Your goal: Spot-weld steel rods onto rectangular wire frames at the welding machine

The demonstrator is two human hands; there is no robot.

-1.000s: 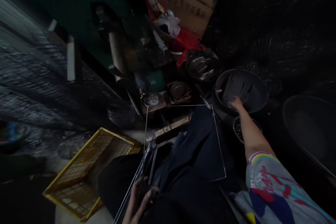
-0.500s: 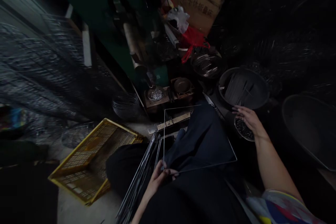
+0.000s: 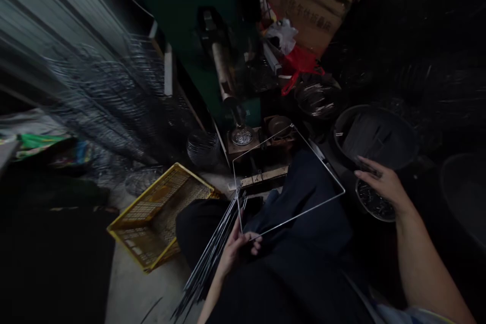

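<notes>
My left hand (image 3: 237, 244) is closed on one corner of a thin, four-sided wire frame (image 3: 302, 214). The frame is held tilted above my dark-clothed lap, its far corner rising toward a machine. My right hand (image 3: 383, 182) is open, thumb and fingers apart, above a round bowl (image 3: 380, 220) of small dark metal pieces. Nothing shows between those fingers, though the light is dim. A bundle of straight metal rods (image 3: 210, 253) lies by my left forearm, across my left leg.
A yellow plastic crate (image 3: 127, 252) sits on the floor at left. The green machine (image 3: 174, 15) stands ahead, with a dish of shiny bits (image 3: 242, 135) at its base. A large dark basin (image 3: 334, 136) is at right. Coiled wirework (image 3: 102, 86), a red bag (image 3: 301, 61) and a cardboard box (image 3: 299, 5) stand farther back.
The view has swung left. The wire frame has turned and its far side tilted up in my left hand. My right hand has come over the bowl, its fingers spreading apart.
</notes>
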